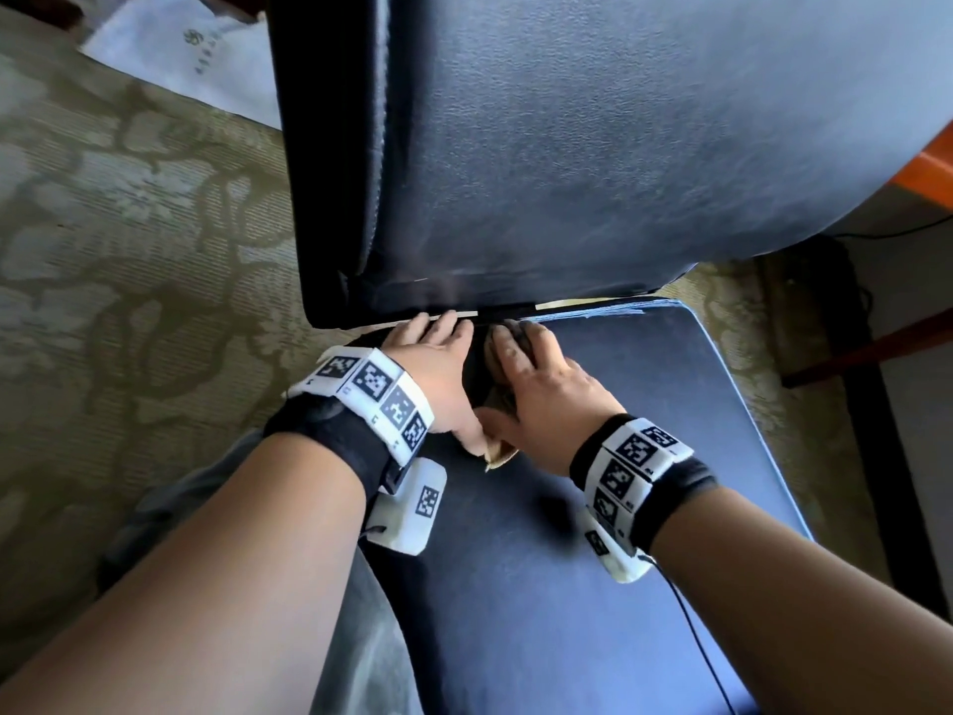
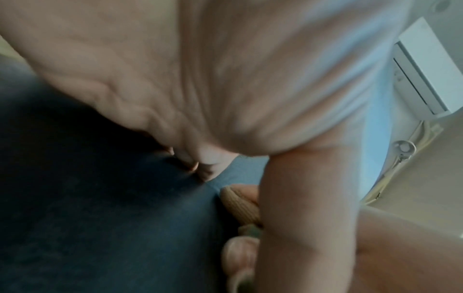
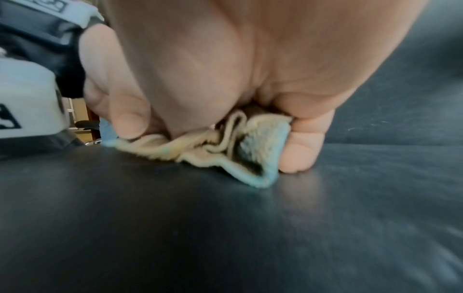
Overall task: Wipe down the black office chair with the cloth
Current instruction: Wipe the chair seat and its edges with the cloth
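The black office chair fills the head view, its backrest [image 1: 567, 147] upright above the seat [image 1: 593, 585]. Both hands are at the crease where seat meets backrest. My left hand [image 1: 438, 348] lies with straight fingers reaching into that gap, its fingertips hidden; the left wrist view shows its palm [image 2: 200, 79] over the seat [image 2: 87, 198]. Just to its right, my right hand [image 1: 536, 374] grips a bunched beige cloth [image 1: 497, 448] with a blue edge and presses it on the seat. The right wrist view shows thumb and little finger curled round the cloth [image 3: 250, 146].
Patterned olive carpet [image 1: 129, 250] surrounds the chair. White paper [image 1: 196, 49] lies on the floor at the back left. An orange-edged table [image 1: 928, 167] and dark furniture legs [image 1: 876, 456] stand close on the right. My grey trouser leg [image 1: 350, 637] is at the seat's left front.
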`<state>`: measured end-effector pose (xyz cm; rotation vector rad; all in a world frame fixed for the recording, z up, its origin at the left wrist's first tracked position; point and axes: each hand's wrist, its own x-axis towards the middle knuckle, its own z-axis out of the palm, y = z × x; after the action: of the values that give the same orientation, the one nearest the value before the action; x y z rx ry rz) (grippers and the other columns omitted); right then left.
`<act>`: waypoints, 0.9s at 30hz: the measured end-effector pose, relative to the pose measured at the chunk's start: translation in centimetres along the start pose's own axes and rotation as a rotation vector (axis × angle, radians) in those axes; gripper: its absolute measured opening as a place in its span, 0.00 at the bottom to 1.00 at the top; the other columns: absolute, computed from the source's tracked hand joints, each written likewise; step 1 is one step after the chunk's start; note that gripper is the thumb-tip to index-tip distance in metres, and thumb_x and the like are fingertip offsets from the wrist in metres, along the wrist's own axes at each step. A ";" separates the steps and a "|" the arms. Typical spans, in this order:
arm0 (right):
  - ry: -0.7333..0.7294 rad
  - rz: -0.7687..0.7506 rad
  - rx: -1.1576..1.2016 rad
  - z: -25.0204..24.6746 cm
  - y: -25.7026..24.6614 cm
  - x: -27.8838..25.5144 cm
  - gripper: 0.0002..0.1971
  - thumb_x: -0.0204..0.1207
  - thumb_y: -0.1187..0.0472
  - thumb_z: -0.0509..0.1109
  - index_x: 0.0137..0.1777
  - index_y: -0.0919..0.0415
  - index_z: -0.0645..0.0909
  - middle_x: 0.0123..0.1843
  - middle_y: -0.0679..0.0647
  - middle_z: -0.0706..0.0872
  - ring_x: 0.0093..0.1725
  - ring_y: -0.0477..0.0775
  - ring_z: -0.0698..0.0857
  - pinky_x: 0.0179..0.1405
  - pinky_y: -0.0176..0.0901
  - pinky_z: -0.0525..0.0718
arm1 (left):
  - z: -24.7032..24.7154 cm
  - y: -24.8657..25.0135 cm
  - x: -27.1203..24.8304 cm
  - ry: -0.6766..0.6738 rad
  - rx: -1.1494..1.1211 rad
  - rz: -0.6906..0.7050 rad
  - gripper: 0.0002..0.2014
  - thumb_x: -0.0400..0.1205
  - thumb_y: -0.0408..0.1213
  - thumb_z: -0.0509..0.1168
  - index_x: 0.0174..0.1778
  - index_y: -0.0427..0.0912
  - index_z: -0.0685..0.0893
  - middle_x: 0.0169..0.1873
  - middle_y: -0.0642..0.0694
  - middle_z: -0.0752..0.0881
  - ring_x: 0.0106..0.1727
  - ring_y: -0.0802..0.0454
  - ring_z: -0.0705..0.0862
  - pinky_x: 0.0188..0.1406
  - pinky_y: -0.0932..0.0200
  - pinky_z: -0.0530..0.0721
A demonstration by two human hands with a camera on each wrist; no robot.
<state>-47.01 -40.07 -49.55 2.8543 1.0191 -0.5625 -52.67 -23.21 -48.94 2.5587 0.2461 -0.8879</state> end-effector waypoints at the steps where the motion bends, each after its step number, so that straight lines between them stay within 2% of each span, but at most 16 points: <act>1: 0.012 -0.001 0.006 0.2 0.2 0.0 0.46 0.78 0.30 0.60 0.91 0.46 0.48 0.86 0.54 0.53 0.72 0.68 0.78 0.71 0.58 0.82 | 0.2 0.1 0.2 0.006 0.008 -0.007 0.72 0.69 0.63 0.81 0.93 0.48 0.33 0.92 0.52 0.33 0.92 0.45 0.30 0.93 0.44 0.43; 2: 0.022 0.003 0.010 0.3 0.3 0.2 0.41 0.83 0.37 0.63 0.91 0.46 0.50 0.82 0.56 0.57 0.68 0.68 0.81 0.67 0.57 0.84 | 0.5 0.3 0.2 0.014 0.026 -0.018 0.72 0.70 0.62 0.81 0.92 0.48 0.32 0.92 0.51 0.32 0.92 0.44 0.30 0.92 0.43 0.42; 4: 0.031 0.033 0.013 0.2 0.3 0.7 0.35 0.87 0.47 0.64 0.90 0.46 0.55 0.77 0.58 0.61 0.58 0.68 0.86 0.59 0.57 0.88 | 1.0 0.8 0.3 0.038 0.090 -0.046 0.72 0.70 0.62 0.81 0.92 0.45 0.31 0.92 0.48 0.31 0.92 0.41 0.29 0.92 0.42 0.39; 7: 0.073 0.096 0.076 -0.4 0.1 1.7 0.33 0.84 0.53 0.67 0.88 0.42 0.61 0.73 0.59 0.64 0.52 0.68 0.87 0.58 0.58 0.89 | 1.6 1.1 0.7 0.080 0.097 -0.059 0.72 0.70 0.64 0.81 0.92 0.43 0.32 0.92 0.46 0.32 0.92 0.39 0.31 0.92 0.41 0.37; 11: 0.118 0.079 0.143 -0.9 -0.5 2.6 0.30 0.85 0.51 0.65 0.87 0.41 0.64 0.75 0.58 0.67 0.60 0.69 0.85 0.63 0.55 0.86 | 1.7 0.9 1.0 0.133 0.050 -0.049 0.73 0.66 0.69 0.80 0.93 0.44 0.37 0.93 0.47 0.38 0.93 0.41 0.36 0.92 0.43 0.40; 15: 0.079 0.157 0.024 -1.0 0.0 2.1 0.29 0.86 0.40 0.59 0.86 0.28 0.56 0.72 0.57 0.67 0.64 0.71 0.81 0.63 0.59 0.83 | 1.7 1.1 1.3 0.129 0.056 -0.070 0.74 0.67 0.70 0.79 0.92 0.44 0.34 0.93 0.49 0.37 0.93 0.41 0.36 0.91 0.43 0.39; 17: 0.057 0.153 -0.013 -0.8 0.1 1.4 0.30 0.87 0.37 0.56 0.88 0.30 0.52 0.71 0.57 0.67 0.64 0.71 0.80 0.62 0.61 0.83 | 1.6 1.3 1.4 0.117 0.080 -0.087 0.74 0.68 0.70 0.79 0.92 0.44 0.32 0.92 0.49 0.35 0.93 0.40 0.35 0.92 0.42 0.38; 20: 0.026 0.082 -0.057 -0.4 -0.1 1.3 0.32 0.89 0.42 0.58 0.89 0.35 0.50 0.71 0.57 0.68 0.61 0.69 0.83 0.54 0.58 0.85 | 1.9 1.8 1.6 0.108 0.102 -0.114 0.75 0.67 0.71 0.79 0.92 0.44 0.31 0.92 0.47 0.34 0.92 0.38 0.34 0.91 0.39 0.37; 22: -0.004 0.040 -0.111 -0.8 0.2 2.2 0.35 0.86 0.47 0.63 0.89 0.38 0.52 0.72 0.58 0.70 0.59 0.69 0.85 0.50 0.55 0.84 | 1.9 1.9 1.6 0.103 0.119 -0.121 0.76 0.66 0.73 0.77 0.91 0.43 0.30 0.92 0.46 0.33 0.92 0.36 0.33 0.91 0.38 0.36; 24: -0.015 0.008 -0.151 -1.5 1.1 2.8 0.34 0.84 0.47 0.65 0.88 0.39 0.57 0.74 0.59 0.71 0.59 0.69 0.86 0.51 0.55 0.85 | 2.0 2.0 1.5 0.083 0.141 -0.121 0.76 0.67 0.74 0.76 0.91 0.43 0.30 0.92 0.44 0.32 0.92 0.36 0.33 0.91 0.37 0.36; 27: 0.054 0.151 -0.084 -2.2 2.7 3.5 0.24 0.86 0.45 0.62 0.82 0.38 0.66 0.77 0.57 0.72 0.60 0.68 0.86 0.56 0.54 0.84 | 1.8 1.9 1.5 0.072 0.160 -0.121 0.75 0.68 0.76 0.75 0.91 0.43 0.29 0.92 0.44 0.32 0.92 0.36 0.33 0.90 0.37 0.36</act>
<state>-42.13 -39.76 -48.95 2.8547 0.8041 -0.4218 -51.94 -25.66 -50.50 2.7523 0.3682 -0.8924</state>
